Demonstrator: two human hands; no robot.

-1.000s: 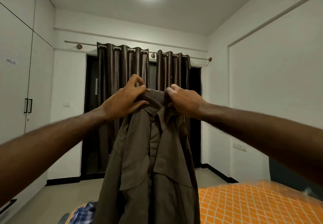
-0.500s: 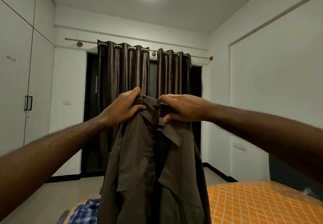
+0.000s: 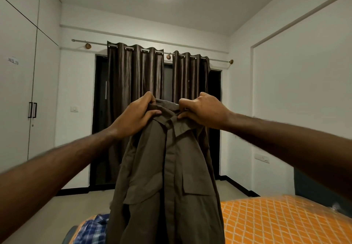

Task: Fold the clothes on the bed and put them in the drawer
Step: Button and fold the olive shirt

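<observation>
A brown button-up shirt [image 3: 167,177] with two chest pockets hangs upright in front of me, its front placket closed. My left hand [image 3: 136,116] grips the left side of its collar, and my right hand [image 3: 202,111] pinches the right side. Its lower part hangs over the orange patterned bed [image 3: 276,222] and runs out of the bottom of the view. A blue checked garment [image 3: 91,230] lies on the bed at the lower left, partly hidden by the shirt.
Dark brown curtains [image 3: 137,83] cover a door straight ahead. White wardrobe doors with black handles [image 3: 32,110] line the left wall. Bare floor [image 3: 80,203] lies between wardrobe and bed. A dark headboard [image 3: 312,188] stands at the right.
My hands have spread the collar wider and straightened the shirt, so its front has closed and now hangs flat facing me. My right hand shifted to the right along the collar.
</observation>
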